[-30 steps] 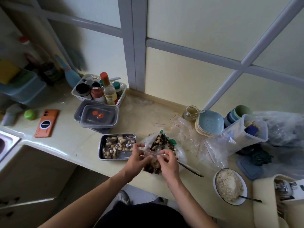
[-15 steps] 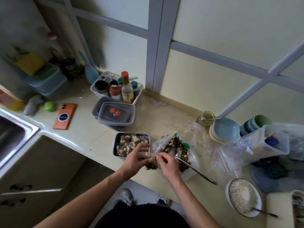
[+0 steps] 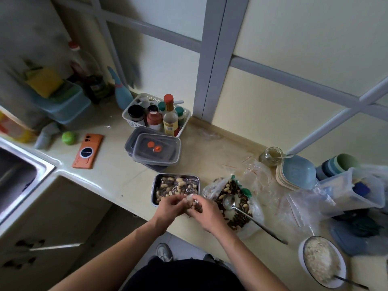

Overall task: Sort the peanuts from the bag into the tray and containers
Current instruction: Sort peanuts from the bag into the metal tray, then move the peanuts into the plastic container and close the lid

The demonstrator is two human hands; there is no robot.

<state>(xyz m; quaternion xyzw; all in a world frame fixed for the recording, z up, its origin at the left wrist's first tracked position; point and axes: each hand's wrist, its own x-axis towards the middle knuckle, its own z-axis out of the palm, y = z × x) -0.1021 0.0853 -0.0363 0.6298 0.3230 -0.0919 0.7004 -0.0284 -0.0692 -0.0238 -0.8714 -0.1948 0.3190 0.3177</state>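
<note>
Peanuts point(image 3: 191, 203) in packet point(image 3: 189, 197), pinched between curled fingers of our left hand point(image 3: 170, 207) and right hand point(image 3: 206, 214) by tray point(image 3: 154, 190) edge; a tear could scatter them off counter point(image 3: 117, 177).

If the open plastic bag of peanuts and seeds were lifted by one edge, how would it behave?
The bag looks thin and crumpled, so it would likely sag rather than hold shape. It lies open with peanuts and seeds heaped inside, so they would probably spill. The spoon resting in it may slide out.
</note>
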